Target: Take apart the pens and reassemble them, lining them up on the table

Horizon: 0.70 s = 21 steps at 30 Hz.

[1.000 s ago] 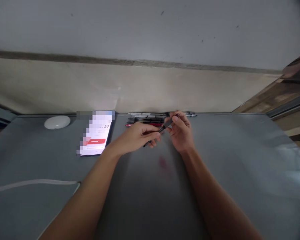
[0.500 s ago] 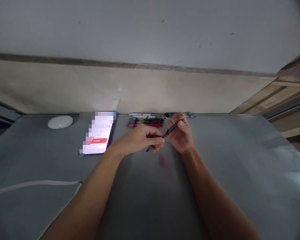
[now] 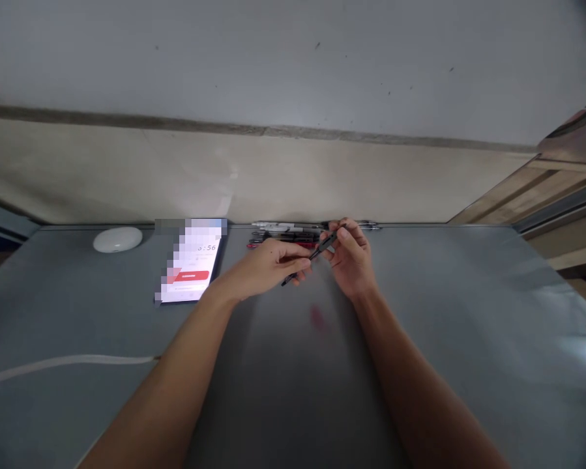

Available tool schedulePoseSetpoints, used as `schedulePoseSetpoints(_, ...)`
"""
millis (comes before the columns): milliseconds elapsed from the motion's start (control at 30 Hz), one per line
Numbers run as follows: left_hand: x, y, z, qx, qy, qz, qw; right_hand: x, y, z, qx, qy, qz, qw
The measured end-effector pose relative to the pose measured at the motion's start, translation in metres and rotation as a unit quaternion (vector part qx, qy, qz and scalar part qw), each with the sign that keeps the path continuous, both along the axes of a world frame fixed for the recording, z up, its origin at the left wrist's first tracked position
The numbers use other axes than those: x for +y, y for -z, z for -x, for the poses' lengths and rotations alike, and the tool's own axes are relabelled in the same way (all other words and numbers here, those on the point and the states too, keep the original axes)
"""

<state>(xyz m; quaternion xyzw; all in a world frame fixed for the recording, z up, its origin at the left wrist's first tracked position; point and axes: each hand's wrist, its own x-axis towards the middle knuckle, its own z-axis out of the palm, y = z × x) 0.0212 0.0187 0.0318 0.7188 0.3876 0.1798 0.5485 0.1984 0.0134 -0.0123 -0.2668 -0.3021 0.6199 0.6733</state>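
A black pen (image 3: pixel 326 242) slants between both hands above the grey table. My left hand (image 3: pixel 278 267) is closed on its lower part, and the dark tip sticks out below the fingers. My right hand (image 3: pixel 350 254) pinches the upper part between thumb and fingers. Just behind the hands, several pens lie side by side: a white pen (image 3: pixel 273 227), black ones (image 3: pixel 293 238) and a red one (image 3: pixel 253 245), partly covered by my left hand. More dark pens (image 3: pixel 371 225) lie behind my right hand.
A phone with a lit screen (image 3: pixel 195 260) lies left of my left hand. Farther left is a white rounded case (image 3: pixel 118 240). A white cable (image 3: pixel 77 360) crosses the table (image 3: pixel 468 339) at the left. A pale wall (image 3: pixel 322 176) borders the back edge.
Both hands and the pen have shifted slightly up and to the left. More of the pen's grey-black upper part shows between the hands. The phone's display has changed.
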Motion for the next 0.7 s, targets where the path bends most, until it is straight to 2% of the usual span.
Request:
schedulePoseSetpoints(267,-0.007,-0.010,0.002,-0.022,0.095,0.075,0.992,-0.005,0.004,-0.007,0.056,-0.079,-0.045,0.994)
schedulePoseSetpoints(367,-0.008,-0.013,0.000,-0.026,0.112,0.088,0.989,-0.006,0.004,-0.007,0.074,-0.095,-0.058,0.991)
schedulePoseSetpoints(467,-0.007,-0.010,-0.002,-0.019,0.084,0.035,0.996,-0.004,0.004,-0.006,0.060,-0.069,-0.043,0.995)
schedulePoseSetpoints(567,-0.004,-0.003,-0.004,-0.001,0.011,-0.026,1.000,0.000,0.004,-0.004,0.036,-0.011,-0.004,0.999)
schedulePoseSetpoints(700,0.000,0.007,-0.005,0.006,-0.036,-0.049,0.998,0.002,0.003,-0.002,0.018,0.024,0.018,0.999)
